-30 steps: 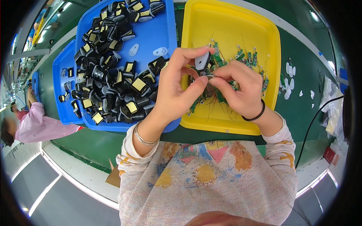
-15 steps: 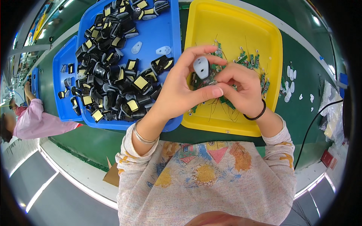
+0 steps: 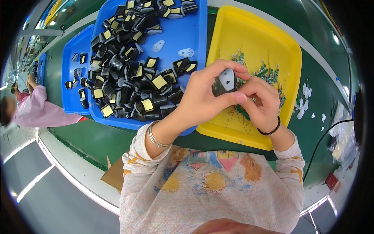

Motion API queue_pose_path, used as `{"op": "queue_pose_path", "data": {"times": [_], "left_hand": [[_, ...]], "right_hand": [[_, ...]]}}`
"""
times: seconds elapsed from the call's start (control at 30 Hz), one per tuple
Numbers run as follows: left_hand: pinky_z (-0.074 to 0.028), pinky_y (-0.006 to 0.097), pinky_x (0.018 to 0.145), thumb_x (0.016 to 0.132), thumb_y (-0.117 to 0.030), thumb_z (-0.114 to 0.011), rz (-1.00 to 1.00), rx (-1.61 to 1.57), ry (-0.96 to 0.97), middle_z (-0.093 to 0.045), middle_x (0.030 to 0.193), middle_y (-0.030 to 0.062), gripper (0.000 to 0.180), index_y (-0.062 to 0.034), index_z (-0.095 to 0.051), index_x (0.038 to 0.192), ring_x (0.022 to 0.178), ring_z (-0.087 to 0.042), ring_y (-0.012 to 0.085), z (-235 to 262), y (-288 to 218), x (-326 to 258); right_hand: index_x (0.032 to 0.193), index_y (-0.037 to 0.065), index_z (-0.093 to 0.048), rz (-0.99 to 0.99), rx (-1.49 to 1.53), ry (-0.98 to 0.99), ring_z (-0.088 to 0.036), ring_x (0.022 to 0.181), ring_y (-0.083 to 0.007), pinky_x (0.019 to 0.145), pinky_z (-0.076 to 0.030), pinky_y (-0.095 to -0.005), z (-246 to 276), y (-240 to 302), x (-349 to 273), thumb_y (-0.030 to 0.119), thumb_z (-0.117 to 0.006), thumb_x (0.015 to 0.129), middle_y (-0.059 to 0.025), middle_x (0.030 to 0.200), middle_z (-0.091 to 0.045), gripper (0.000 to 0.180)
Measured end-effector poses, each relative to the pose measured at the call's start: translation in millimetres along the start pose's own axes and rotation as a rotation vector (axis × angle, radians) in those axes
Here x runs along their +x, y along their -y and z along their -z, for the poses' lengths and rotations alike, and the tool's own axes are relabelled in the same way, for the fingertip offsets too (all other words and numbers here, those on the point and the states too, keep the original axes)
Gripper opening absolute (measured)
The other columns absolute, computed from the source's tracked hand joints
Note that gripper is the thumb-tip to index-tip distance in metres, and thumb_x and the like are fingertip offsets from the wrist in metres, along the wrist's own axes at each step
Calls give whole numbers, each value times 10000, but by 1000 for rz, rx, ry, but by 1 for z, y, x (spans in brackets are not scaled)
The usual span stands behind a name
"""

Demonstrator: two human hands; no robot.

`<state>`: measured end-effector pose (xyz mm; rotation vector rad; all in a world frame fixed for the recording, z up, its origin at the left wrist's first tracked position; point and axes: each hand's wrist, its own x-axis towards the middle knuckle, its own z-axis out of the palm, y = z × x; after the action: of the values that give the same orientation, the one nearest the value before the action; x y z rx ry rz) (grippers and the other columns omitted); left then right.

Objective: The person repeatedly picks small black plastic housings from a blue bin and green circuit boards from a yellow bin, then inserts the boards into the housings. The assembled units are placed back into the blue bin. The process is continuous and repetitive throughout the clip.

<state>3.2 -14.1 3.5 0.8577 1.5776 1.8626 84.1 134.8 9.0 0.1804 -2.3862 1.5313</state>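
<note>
My left hand [image 3: 206, 91] is closed around a black plastic housing with a rounded grey cover plate [image 3: 227, 79], the plate's holes facing up. Against the side of this housing, my right hand [image 3: 263, 101] has its thumb and fingers pinched together. Whatever sits between the right fingertips is hidden. Both hands are over the near left part of a yellow tray [image 3: 253, 35]. Small green circuit boards [image 3: 269, 74] with thin wires lie in that tray, partly behind my hands.
Left of the yellow tray, a large blue tray [image 3: 175, 37] holds piled black housings [image 3: 128, 74] with pale yellow pads. A smaller blue tray [image 3: 70, 99] adjoins it. White pieces [image 3: 306, 93] and clear plastic bags [image 3: 343, 136] lie right. A person in pink [image 3: 39, 107] sits far left.
The trays and table have shifted rightward in view, along with my hands. The grey-covered housing has turned slightly in my left hand, and my right fingers remain against it.
</note>
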Motion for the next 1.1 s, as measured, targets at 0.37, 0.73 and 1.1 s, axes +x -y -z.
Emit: {"op": "queue_pose_path", "data": {"times": [0.37,0.73,1.1], "left_hand": [[-297,469,888,689,-322,-684,-85,1477,-699,-558,1102,66,257,-126,-650,851,1094,-399,317,104,-3,7],[-274,469,854,740,-400,-622,193,1767,-735,-584,1049,-18,320,-169,-648,959,1045,-473,215,121,14,9],[-423,302,672,617,-141,-750,-343,1139,-777,-583,831,46,309,-46,-567,848,717,-534,231,74,-6,17]], "right_hand": [[835,49,-599,233,-584,-162,-573,646,-217,605,-458,-268,53,-68,108,131,-608,772,-74,747,-597,104],[879,96,-602,183,-977,-146,-569,787,-226,717,-450,-329,95,-138,141,242,-581,798,-58,810,-607,168],[765,65,-578,57,-624,347,-507,780,-264,689,-416,-356,24,-26,29,159,-674,666,-77,747,-528,167]]}}
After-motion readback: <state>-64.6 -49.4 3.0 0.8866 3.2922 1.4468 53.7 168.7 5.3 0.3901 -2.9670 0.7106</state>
